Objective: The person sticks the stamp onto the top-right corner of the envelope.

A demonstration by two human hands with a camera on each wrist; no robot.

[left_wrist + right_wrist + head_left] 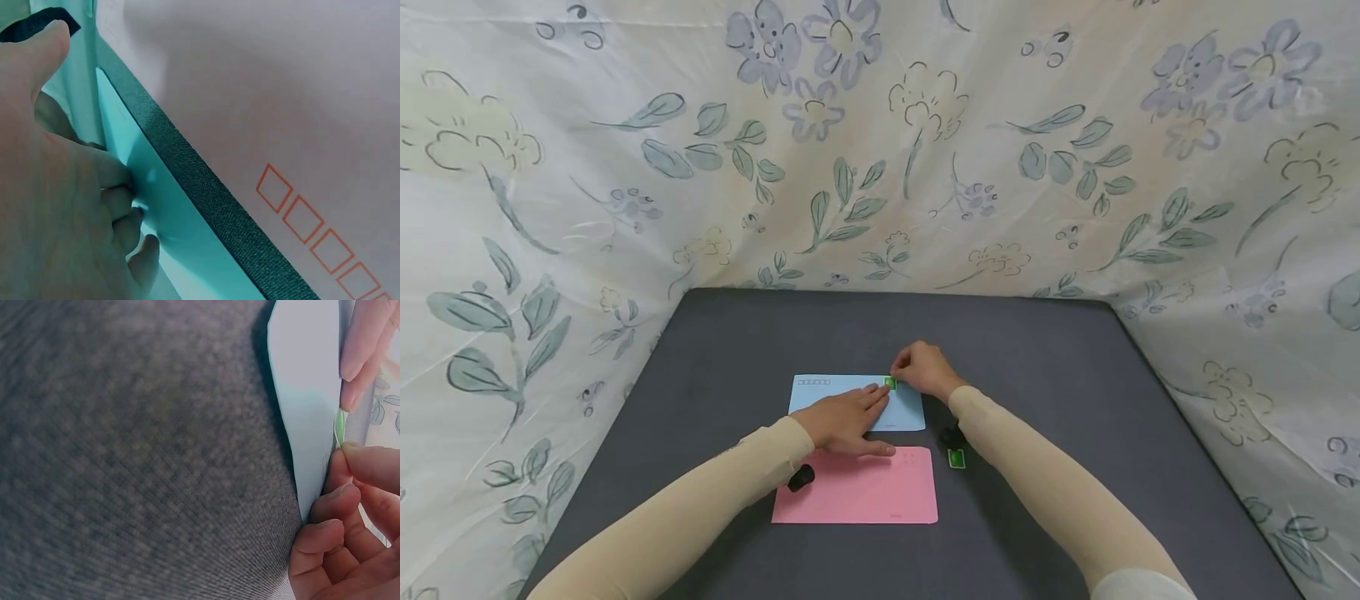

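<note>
A light blue envelope (808, 404) lies on the dark table, with a row of small postcode boxes at its upper left. My left hand (846, 418) rests on it with fingers straight, the fingertips close to a small green stamp (891, 382) at the envelope's upper right corner. My right hand (927, 371) pinches the edge of that stamp between thumb and forefinger; in the right wrist view the stamp (340, 428) stands slightly bowed off the paper. Below, a pink envelope (880, 492) lies partly under the left thumb and wrist in the head view.
A second green stamp (956, 458) with a pale border lies right of the pink envelope, close to the right forearm. The dark table (865, 329) reaches back to a floral curtain (880, 167) that hangs behind it and along both sides.
</note>
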